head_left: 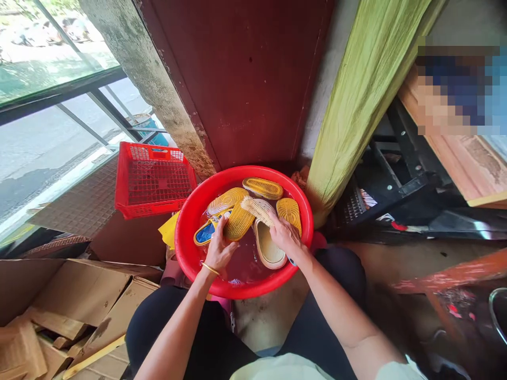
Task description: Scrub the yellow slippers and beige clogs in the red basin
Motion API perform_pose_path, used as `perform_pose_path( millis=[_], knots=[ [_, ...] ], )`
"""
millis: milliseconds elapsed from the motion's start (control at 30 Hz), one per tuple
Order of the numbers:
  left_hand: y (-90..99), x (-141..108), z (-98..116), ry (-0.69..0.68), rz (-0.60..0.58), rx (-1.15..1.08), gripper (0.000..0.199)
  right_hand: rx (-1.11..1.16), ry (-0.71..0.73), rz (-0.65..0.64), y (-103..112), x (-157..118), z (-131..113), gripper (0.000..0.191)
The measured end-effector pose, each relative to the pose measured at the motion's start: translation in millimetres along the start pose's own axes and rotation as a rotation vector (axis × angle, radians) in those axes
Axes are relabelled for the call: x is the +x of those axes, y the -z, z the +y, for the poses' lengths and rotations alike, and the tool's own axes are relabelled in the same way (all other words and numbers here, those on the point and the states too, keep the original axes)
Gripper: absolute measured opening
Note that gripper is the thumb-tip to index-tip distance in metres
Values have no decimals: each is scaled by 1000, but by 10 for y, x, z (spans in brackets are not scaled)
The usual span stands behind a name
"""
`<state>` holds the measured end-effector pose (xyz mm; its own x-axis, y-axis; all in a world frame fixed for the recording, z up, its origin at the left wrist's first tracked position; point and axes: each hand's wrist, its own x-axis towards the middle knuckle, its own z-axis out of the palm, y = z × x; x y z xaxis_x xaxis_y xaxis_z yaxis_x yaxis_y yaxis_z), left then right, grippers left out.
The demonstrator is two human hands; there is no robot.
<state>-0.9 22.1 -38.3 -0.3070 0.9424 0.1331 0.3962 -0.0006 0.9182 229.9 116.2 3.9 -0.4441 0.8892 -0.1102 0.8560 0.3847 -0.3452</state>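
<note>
A red basin with water and several shoes stands between my knees. My left hand is closed on the near left edge of a yellow sandal, whose ridged sole faces up. In my right hand is a pale scrubbing brush, its bristled end close to that sole. A cream clog lies under my right hand. Left of my left hand is a blue-and-yellow sandal. Other yellow soles lie at the back of the basin, and another is at its right.
A red plastic crate stands at the basin's back left. Cardboard boxes with wood pieces are at the lower left. Behind the basin are a dark red door and a green curtain. Black metal framework stands to the right.
</note>
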Motion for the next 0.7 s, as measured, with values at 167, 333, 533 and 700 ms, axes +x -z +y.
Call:
perform_pose_path(
  millis=[167, 333, 533, 700],
  knots=[
    [-82, -8, -181, 93, -66, 316, 91, -91, 78, -90, -1, -177, -154, 60],
    [-178, -23, -205, 228, -174, 637, 56, -158, 162, -97, -23, -347, -316, 58],
    [-187, 47, -119, 287, -352, 895, 53, -180, 163, -117, -71, -326, -319, 53],
    [-245, 18, -81, 193, -330, 1051, 59, -211, 132, -92, -104, -238, -306, 49]
  ],
)
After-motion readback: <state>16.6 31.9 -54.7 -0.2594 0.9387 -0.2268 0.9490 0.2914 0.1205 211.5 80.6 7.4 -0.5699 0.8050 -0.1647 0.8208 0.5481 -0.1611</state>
